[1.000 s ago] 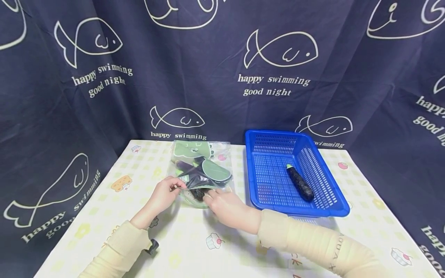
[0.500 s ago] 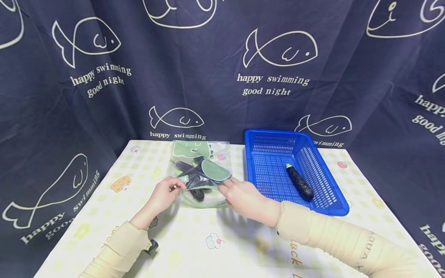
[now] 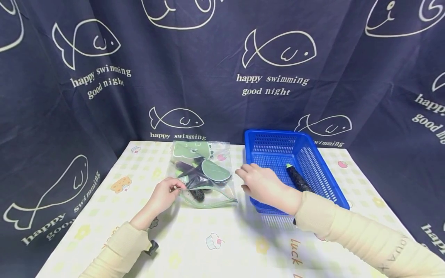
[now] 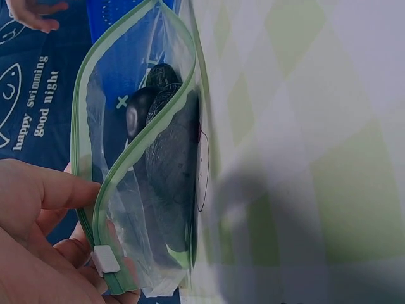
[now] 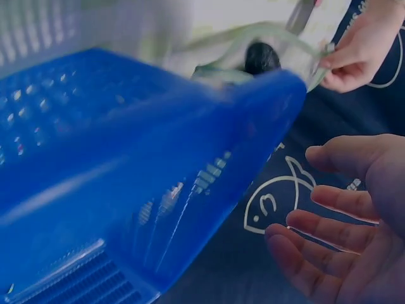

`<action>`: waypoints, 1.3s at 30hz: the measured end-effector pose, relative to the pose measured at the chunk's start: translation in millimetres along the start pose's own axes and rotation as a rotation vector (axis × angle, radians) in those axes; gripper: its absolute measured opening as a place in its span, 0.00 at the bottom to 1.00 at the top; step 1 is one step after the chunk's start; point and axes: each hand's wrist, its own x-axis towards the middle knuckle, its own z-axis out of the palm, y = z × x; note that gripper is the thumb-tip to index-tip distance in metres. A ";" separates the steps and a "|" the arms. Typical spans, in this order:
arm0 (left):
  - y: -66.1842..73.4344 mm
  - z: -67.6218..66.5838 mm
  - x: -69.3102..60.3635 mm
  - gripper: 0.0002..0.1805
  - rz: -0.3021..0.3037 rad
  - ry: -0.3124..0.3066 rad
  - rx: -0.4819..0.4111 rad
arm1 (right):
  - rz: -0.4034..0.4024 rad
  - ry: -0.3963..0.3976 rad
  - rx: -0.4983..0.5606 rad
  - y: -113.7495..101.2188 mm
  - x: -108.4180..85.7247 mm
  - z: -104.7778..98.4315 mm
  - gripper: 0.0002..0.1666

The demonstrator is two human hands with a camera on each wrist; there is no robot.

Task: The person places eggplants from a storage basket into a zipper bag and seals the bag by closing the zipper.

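Observation:
A clear zip bag (image 3: 227,192) with a green rim lies on the table, its mouth gaping toward me. Several dark eggplants (image 4: 169,145) are inside it. My left hand (image 3: 167,195) pinches the left corner of the rim, beside the white slider (image 4: 105,259). My right hand (image 3: 265,185) is raised over the near left edge of the blue basket (image 3: 251,162), holding nothing; its fingers are spread and relaxed in the right wrist view. One dark eggplant (image 3: 295,177) with a green tip lies in the basket, partly hidden behind the right forearm.
A patterned cloth (image 3: 187,247) covers the table. Behind the table hangs a dark blue curtain (image 3: 215,96) with white fish drawings. The basket stands to the right of the bag, with a narrow gap between them.
My right hand has come out of the bag's mouth, let go of its right side and moved right to the basket. The bag's right corner now lies free. My left hand has stayed put.

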 end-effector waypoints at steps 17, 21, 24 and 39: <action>-0.5 -0.7 -0.1 0.11 -0.004 -0.011 0.003 | 0.274 -0.209 0.268 60.2 -5.1 -4.7 0.29; -0.5 -0.9 0.4 0.11 -0.002 -0.012 -0.002 | 0.324 -0.238 0.313 74.0 -5.8 -3.2 0.29; -0.2 -1.2 0.6 0.11 0.000 -0.013 -0.004 | 0.352 -0.256 0.329 84.2 -7.1 -0.3 0.28; 0.3 -1.0 -0.3 0.11 -0.003 -0.011 -0.003 | 0.415 -0.272 0.371 132.9 -13.0 19.4 0.28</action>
